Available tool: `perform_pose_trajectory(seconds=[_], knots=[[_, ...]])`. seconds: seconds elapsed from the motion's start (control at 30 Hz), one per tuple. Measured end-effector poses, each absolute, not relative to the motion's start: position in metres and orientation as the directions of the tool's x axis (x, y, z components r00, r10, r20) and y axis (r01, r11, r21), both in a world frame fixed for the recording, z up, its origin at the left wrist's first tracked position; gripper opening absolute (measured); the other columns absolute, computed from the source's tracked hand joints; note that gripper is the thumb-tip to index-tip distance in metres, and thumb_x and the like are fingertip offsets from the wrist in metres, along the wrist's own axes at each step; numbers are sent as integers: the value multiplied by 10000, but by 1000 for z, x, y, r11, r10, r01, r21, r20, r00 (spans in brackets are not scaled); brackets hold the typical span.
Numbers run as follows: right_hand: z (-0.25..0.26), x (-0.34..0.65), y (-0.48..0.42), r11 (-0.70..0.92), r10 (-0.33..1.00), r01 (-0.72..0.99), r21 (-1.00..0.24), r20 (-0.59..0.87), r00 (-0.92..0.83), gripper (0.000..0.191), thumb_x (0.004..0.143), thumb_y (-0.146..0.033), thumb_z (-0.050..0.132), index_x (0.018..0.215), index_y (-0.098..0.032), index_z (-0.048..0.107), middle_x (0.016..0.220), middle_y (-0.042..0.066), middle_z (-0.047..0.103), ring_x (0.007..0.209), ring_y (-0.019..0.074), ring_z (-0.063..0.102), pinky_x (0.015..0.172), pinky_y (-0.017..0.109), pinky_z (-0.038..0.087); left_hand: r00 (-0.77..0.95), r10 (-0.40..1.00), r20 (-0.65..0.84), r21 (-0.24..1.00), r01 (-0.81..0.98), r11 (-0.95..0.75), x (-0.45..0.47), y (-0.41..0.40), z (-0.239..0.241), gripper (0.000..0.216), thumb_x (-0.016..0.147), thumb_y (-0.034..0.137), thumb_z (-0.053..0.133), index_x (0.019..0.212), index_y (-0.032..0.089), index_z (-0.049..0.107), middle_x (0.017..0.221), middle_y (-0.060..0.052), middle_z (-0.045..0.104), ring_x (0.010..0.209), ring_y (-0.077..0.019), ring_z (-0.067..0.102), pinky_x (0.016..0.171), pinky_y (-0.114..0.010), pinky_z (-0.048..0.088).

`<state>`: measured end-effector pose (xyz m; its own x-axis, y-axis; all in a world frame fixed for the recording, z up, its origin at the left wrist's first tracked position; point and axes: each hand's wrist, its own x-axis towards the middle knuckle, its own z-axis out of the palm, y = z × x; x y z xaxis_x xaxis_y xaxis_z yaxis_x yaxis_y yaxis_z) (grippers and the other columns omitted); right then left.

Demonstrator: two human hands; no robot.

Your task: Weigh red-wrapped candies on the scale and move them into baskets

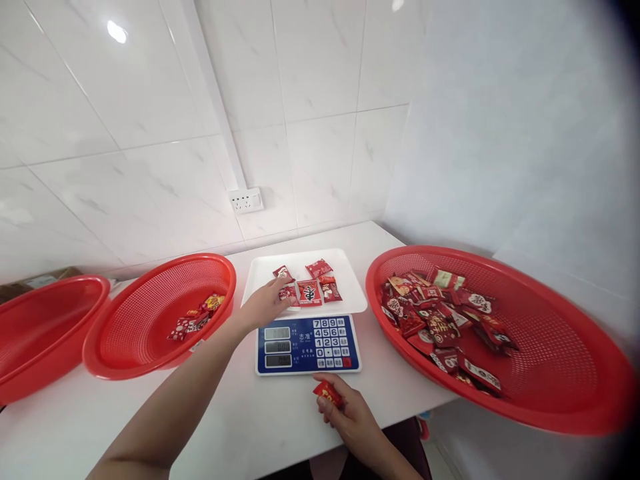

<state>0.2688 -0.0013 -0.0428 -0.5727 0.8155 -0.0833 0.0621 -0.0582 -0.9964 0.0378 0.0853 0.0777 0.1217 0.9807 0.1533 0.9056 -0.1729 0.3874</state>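
Note:
Over the left side of a white weighing tray (260, 270), my left hand (265, 303) has its thumb and fingers around the edges of a small red snack packet (289, 294). Several other red packets lie on the tray, among them a square packet (309, 292) with a large dark character and a packet (319, 268) behind it. In front of the tray is the scale's blue panel (304, 347) with keys and three displays. Below the panel, my right hand (350, 407) is closed on a red packet with yellow lettering (328, 393).
To the right stands a large red basket (555, 347) holding many mixed snack packets (440, 320). A second red basket (145, 313) on the left contains a few packets (197, 317), with another red basket (45, 333) beyond it. A power socket (246, 200) is on the tiled wall behind the white table (280, 413).

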Motion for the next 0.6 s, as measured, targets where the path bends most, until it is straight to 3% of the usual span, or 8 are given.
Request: perform_pose_trajectory(seconds=[0.17,0.33,0.47,0.6], knots=[[-43,269,-2,-28,819,62,-998,-59,-571,435,827,-511,501,1137,-214,573,724,14,592,622,153,553,596,285,458,232,965,119,410,874,-261,39,106,83,458,762,212,505,1220,214,507,1198,-49,614,1069,-211,589,901,-347,481],[-39,270,-3,-13,824,53,-998,-41,-565,434,821,-509,508,1128,-210,581,722,18,597,635,159,549,609,293,455,286,949,136,406,857,-316,43,124,82,496,745,89,376,1207,221,497,1252,-17,571,1117,-158,548,931,-295,460],[-39,270,-2,-17,815,58,-998,-48,-577,427,830,-491,505,1130,-195,571,723,16,584,633,152,537,610,285,443,278,948,153,342,885,-315,54,137,82,427,840,154,295,1225,194,474,1288,-57,520,1180,-177,483,996,-341,396],[-42,269,-2,-44,811,53,-998,-67,-581,442,821,-499,514,1131,-188,564,728,13,570,633,147,534,611,276,438,320,944,83,241,912,-330,65,146,83,424,896,328,324,1287,211,440,1310,-91,498,1235,-257,413,1043,-489,284]])
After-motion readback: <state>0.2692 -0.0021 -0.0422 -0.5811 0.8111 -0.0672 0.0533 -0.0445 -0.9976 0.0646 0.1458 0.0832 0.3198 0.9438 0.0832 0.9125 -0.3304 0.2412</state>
